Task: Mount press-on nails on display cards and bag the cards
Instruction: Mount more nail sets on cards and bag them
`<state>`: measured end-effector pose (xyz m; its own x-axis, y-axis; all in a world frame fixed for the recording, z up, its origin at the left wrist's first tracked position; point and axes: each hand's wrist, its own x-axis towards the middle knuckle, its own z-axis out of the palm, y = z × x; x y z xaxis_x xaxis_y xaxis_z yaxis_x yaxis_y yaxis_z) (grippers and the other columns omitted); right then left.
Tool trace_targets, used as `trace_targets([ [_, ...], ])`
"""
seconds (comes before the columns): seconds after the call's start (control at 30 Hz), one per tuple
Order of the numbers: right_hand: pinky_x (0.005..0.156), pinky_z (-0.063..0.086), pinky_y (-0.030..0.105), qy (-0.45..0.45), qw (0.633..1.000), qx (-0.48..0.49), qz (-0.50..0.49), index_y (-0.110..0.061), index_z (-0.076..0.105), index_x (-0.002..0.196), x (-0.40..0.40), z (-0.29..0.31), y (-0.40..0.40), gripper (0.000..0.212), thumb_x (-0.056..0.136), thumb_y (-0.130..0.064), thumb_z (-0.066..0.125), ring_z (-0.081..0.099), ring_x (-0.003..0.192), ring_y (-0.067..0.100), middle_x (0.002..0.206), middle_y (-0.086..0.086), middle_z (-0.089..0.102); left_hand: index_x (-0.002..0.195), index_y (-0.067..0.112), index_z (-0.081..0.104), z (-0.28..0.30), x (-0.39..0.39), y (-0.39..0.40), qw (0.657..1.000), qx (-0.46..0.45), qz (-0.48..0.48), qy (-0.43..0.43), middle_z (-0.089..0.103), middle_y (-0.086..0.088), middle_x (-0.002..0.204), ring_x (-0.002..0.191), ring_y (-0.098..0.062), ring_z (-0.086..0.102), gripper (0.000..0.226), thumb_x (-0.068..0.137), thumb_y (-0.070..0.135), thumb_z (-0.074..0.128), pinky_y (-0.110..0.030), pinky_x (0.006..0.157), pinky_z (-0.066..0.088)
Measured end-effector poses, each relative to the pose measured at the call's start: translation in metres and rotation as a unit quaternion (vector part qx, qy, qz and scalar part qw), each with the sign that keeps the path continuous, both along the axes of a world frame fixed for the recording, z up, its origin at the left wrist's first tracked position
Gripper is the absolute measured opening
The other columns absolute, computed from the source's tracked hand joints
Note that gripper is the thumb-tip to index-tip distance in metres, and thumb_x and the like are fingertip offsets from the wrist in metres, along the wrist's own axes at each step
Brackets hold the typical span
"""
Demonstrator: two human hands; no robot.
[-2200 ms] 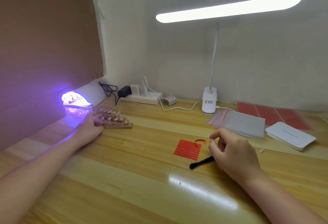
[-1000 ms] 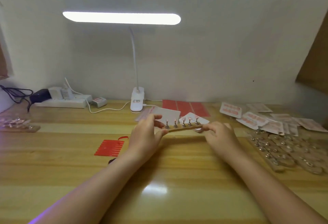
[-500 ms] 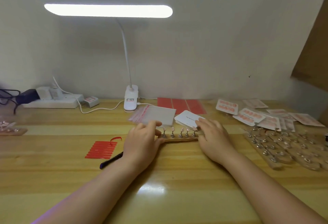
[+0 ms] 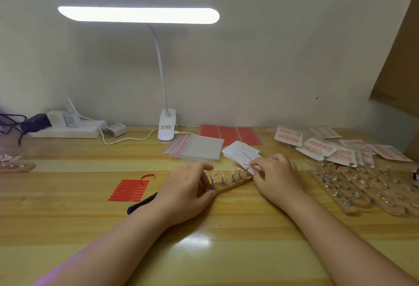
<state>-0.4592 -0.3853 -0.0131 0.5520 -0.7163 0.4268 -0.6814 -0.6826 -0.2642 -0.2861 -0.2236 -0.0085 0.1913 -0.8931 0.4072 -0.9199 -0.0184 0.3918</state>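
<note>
Nail holder strip (image 4: 233, 183) runs near-left to far-right btwn hands: L hand (image 4: 186, 192) grips near end, R hand (image 4: 275, 174) pinches display card (image 4: 243, 155) just above far end.

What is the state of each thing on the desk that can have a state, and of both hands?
Desk lamp: switched on.
Wooden nail stand: lying on the desk, pink nails on its pegs.
Left hand: grips the stand's near end.
Right hand: pinches a white display card.
Clear zip bags: stacked, empty.
Bagged nail cards: filled, piled at right.
Red adhesive strip sheet: one strip peeled up.
</note>
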Motion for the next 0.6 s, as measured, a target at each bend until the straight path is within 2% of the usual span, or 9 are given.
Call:
trace_targets([
  [0.1, 0.094, 0.028, 0.032, 0.042, 0.999, -0.021, -0.023, -0.032, 0.068, 0.111, -0.003, -0.001, -0.002, 0.028, 0.095, -0.033, 0.046, 0.042, 0.109, 0.019, 0.110, -0.011, 0.066, 0.126, 0.030, 0.049, -0.001, 0.001, -0.003, 1.000, 0.002, 0.018, -0.021, 0.056, 0.023, 0.093, 0.097, -0.005, 0.052, 0.041, 0.089, 0.040, 0.062, -0.031, 0.093, 0.041],
  [0.27, 0.090, 0.035, 0.034, 0.052, 0.994, -0.039, -0.089, -0.024, 0.070, 0.096, -0.006, -0.001, -0.002, 0.032, 0.094, -0.043, 0.043, 0.043, 0.104, 0.021, 0.107, -0.006, 0.060, 0.124, 0.027, 0.050, -0.002, 0.005, -0.007, 0.993, -0.023, 0.111, -0.033, 0.063, 0.016, 0.108, 0.108, -0.012, 0.052, 0.036, 0.092, 0.040, 0.059, -0.029, 0.087, 0.039],
  [0.33, 0.089, 0.037, 0.035, 0.050, 0.991, -0.018, -0.120, -0.026, 0.064, 0.104, -0.007, 0.000, -0.003, 0.034, 0.090, -0.052, 0.047, 0.045, 0.108, 0.024, 0.115, -0.004, 0.058, 0.127, 0.026, 0.048, -0.001, 0.005, -0.009, 0.991, -0.023, 0.134, -0.023, 0.064, 0.014, 0.112, 0.113, -0.013, 0.051, 0.038, 0.093, 0.038, 0.058, -0.030, 0.089, 0.040],
  [0.43, 0.091, 0.040, 0.038, 0.056, 0.989, 0.048, -0.131, -0.026, 0.053, 0.121, -0.009, 0.000, -0.005, 0.049, 0.086, -0.059, 0.050, 0.046, 0.114, 0.029, 0.125, -0.002, 0.058, 0.133, 0.027, 0.043, -0.002, 0.004, -0.010, 0.988, -0.016, 0.147, -0.044, 0.063, 0.013, 0.120, 0.119, -0.014, 0.049, 0.040, 0.095, 0.036, 0.055, -0.030, 0.093, 0.040],
  [0.6, 0.091, 0.040, 0.036, 0.013, 0.990, 0.087, -0.111, -0.026, 0.054, 0.125, -0.014, 0.004, -0.009, 0.054, 0.080, -0.056, 0.064, 0.048, 0.115, 0.026, 0.126, -0.003, 0.058, 0.134, 0.023, 0.044, -0.002, 0.003, -0.006, 0.987, -0.047, 0.154, -0.014, 0.061, 0.011, 0.121, 0.117, -0.014, 0.050, 0.042, 0.094, 0.030, 0.054, -0.032, 0.095, 0.040],
])
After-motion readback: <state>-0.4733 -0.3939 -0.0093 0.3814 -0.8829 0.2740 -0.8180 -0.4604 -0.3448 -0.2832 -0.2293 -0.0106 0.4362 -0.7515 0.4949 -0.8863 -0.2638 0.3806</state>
